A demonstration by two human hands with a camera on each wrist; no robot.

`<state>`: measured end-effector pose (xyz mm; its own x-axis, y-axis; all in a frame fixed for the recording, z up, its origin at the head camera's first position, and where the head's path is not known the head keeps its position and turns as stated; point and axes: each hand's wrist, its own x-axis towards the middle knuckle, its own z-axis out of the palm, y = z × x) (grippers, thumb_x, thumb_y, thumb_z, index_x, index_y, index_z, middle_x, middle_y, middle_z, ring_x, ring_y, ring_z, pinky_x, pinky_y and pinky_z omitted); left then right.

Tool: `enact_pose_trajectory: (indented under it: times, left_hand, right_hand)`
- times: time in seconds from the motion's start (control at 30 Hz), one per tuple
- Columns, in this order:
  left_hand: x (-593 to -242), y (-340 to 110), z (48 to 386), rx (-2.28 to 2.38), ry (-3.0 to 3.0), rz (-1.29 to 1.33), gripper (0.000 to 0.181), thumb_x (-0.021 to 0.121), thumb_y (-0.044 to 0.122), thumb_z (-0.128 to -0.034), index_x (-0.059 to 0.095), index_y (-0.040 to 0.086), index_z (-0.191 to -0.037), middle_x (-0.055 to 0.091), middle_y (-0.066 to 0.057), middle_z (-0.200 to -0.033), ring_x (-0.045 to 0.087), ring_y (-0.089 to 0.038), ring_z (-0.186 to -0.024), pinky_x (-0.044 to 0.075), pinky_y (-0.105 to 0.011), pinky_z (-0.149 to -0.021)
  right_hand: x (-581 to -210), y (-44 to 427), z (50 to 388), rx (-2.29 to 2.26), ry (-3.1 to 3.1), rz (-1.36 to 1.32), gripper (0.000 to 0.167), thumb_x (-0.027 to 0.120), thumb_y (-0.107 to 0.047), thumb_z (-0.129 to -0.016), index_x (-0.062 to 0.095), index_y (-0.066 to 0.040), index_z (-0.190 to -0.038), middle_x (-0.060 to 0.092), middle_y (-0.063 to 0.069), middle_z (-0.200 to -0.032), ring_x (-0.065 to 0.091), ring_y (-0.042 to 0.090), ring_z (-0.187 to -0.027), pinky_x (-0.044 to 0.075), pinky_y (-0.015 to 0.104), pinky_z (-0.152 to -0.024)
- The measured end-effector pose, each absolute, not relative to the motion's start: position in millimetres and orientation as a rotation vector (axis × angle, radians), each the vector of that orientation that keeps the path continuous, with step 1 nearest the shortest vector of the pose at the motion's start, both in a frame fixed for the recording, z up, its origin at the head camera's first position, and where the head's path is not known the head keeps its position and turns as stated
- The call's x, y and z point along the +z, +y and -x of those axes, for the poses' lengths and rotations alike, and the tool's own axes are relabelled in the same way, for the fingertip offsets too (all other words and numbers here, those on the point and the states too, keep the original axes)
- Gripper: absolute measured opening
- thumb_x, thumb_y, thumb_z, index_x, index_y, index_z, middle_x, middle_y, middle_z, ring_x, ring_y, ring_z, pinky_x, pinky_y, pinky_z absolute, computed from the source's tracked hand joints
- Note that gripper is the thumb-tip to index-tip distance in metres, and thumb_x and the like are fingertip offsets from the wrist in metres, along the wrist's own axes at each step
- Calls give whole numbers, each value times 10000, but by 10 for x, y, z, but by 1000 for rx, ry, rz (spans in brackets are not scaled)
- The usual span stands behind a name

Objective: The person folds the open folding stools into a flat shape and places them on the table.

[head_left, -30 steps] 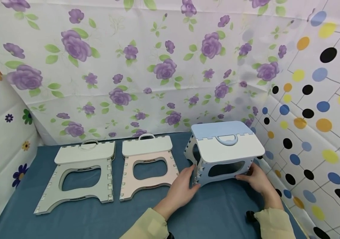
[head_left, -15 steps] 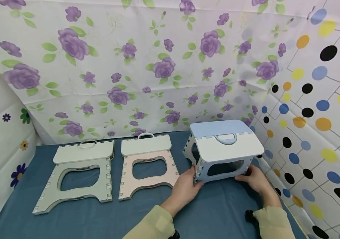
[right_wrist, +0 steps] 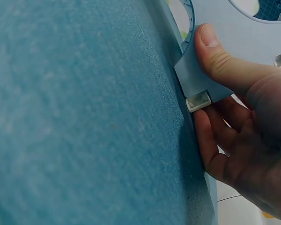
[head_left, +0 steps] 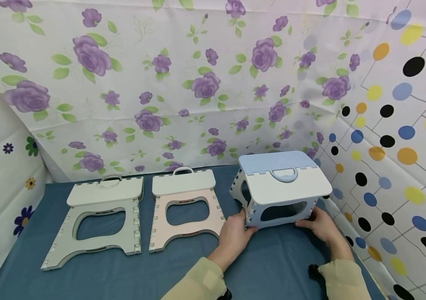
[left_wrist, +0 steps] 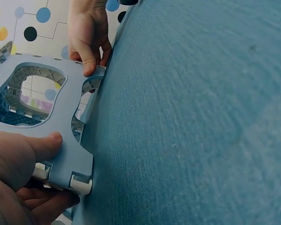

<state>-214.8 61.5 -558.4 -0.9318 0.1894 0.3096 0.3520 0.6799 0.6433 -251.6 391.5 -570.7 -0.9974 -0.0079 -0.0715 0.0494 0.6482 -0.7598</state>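
A blue and white folding step stool (head_left: 287, 187) stands unfolded and upright at the right of the blue-covered table. My left hand (head_left: 233, 235) grips its near left leg, thumb on the front panel and fingers round the side, as the left wrist view also shows. At the near right leg, my right hand (head_left: 323, 227) pinches the panel; in the right wrist view the thumb (right_wrist: 220, 58) presses its front and the fingers curl behind. To the left lie two folded stools, a pink and white one (head_left: 188, 231) and a grey-green one (head_left: 96, 246).
Blue cloth (head_left: 153, 275) covers the table. A purple-flowered sheet (head_left: 183, 100) hangs along the back. The dotted sheet (head_left: 396, 166) stands close to the right hand, and another flowered sheet (head_left: 3, 166) is at the left.
My left hand has shifted slightly right and up along the blue stool's left leg. The right hand and the three stools hold their places.
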Motion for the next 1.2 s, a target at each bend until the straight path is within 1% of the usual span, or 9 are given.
enact_pose_trajectory:
  times: [0.23, 0.4, 0.57, 0.73, 0.83, 1.03, 1.2]
  left_hand:
    - [-5589, 617, 2142, -1087, -2691, 423, 497, 904, 283, -898, 699, 37, -1278, 784, -120, -1076, 770, -250, -912, 613, -374, -715]
    - [-5602, 606, 2148, -1102, -2690, 427, 505, 894, 280, -906, 695, 49, -1308, 787, -116, -1087, 770, -244, -913, 611, -368, -713]
    - [-5608, 602, 2157, -1097, -2698, 427, 507, 885, 280, -915, 692, 54, -1326, 786, -118, -1082, 767, -245, -905, 609, -374, -711]
    - [-5623, 599, 2156, -1084, -2701, 441, 476, 882, 277, -919, 700, 47, -1295, 781, -121, -1040, 761, -250, -876, 604, -372, -696]
    - [-5630, 597, 2156, -1074, -2698, 454, 462, 884, 274, -917, 704, 50, -1279, 780, -120, -1025, 759, -245, -864, 601, -363, -687]
    - [-5625, 589, 2161, -1077, -2703, 449, 492, 882, 275, -919, 701, 59, -1323, 779, -116, -1034, 757, -244, -866, 602, -362, -689]
    - [-5626, 581, 2158, -1095, -2685, 458, 520, 887, 262, -913, 699, 49, -1349, 779, -120, -1044, 756, -249, -880, 608, -370, -709]
  right_hand:
    - [-5709, 3916, 2519, -1302, 2776, -33, 622, 877, -273, -934, 586, 14, -1402, 703, 160, -1190, 649, 252, -1041, 535, 328, -836]
    - [-5720, 3918, 2521, -1296, 2764, -37, 641, 861, -285, -950, 561, 15, -1431, 686, 155, -1211, 626, 262, -1051, 532, 347, -837]
    - [-5729, 3930, 2528, -1322, 2753, -25, 629, 858, -287, -953, 564, 20, -1417, 678, 162, -1194, 612, 255, -1021, 527, 339, -817]
    - [-5758, 3958, 2526, -1343, 2737, -34, 637, 858, -293, -953, 561, 17, -1423, 675, 166, -1208, 614, 231, -1021, 527, 314, -815]
    - [-5779, 3974, 2523, -1348, 2730, -42, 659, 858, -308, -951, 552, 15, -1437, 670, 165, -1222, 607, 241, -1035, 526, 316, -822]
    - [-5777, 3964, 2531, -1359, 2727, -46, 671, 865, -326, -943, 558, 6, -1439, 667, 162, -1224, 598, 265, -1043, 522, 324, -831]
    - [-5766, 3952, 2526, -1370, 2723, -42, 647, 865, -280, -946, 562, 12, -1436, 671, 141, -1188, 595, 238, -1004, 519, 316, -807]
